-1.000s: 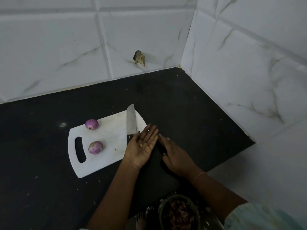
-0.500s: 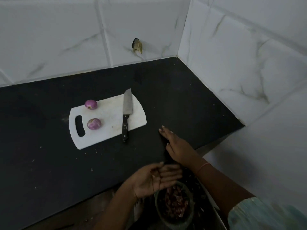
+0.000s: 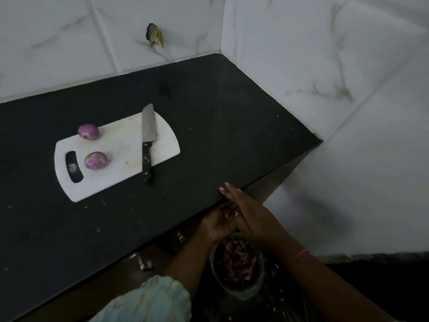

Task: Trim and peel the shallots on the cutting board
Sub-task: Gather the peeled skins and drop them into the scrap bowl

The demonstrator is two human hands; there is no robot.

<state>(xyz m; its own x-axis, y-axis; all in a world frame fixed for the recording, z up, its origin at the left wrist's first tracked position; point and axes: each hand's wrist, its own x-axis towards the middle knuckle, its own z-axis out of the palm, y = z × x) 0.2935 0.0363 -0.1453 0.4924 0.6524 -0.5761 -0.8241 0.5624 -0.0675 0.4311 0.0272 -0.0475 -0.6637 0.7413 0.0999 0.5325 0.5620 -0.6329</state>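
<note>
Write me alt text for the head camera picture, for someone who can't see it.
Two hands, left hand and right hand, brush together over a bowl of peelings below the black counter edge. On the counter, a white cutting board holds two purple shallots and a knife.

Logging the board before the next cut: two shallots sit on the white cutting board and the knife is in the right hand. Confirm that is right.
Not quite. The knife lies on the white cutting board, in nobody's hand; the head view shows it. Both shallots do sit on the board.
</note>
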